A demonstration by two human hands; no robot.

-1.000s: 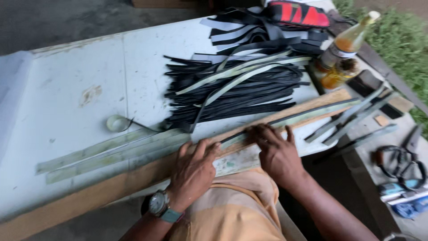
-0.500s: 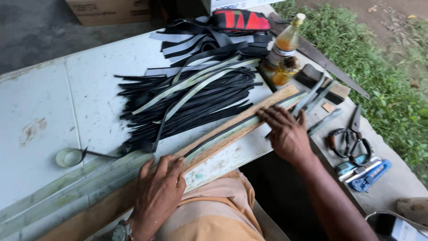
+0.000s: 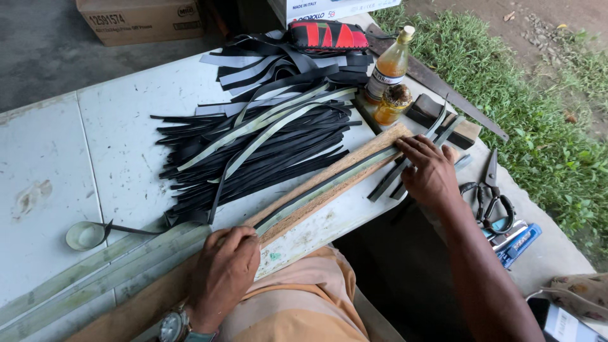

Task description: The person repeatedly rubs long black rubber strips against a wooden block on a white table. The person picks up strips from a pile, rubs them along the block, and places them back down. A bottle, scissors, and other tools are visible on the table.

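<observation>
— Position of the hands?
— Left hand point(image 3: 223, 273) lies flat, fingers together, pressing the near end of a dark strip point(image 3: 316, 190) on a long wooden board point(image 3: 354, 161). Right hand point(image 3: 430, 174) presses the far end, grip flat, clamped on nothing.
— Surroundings?
— White surface point(image 3: 95, 145); pile of black strips point(image 3: 253, 152) behind the board; two bottles point(image 3: 389, 82) and scissors point(image 3: 491, 190) to the right.

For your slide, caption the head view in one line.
Both hands, left hand and right hand, press a strip along a wooden board beside black strips.
</observation>
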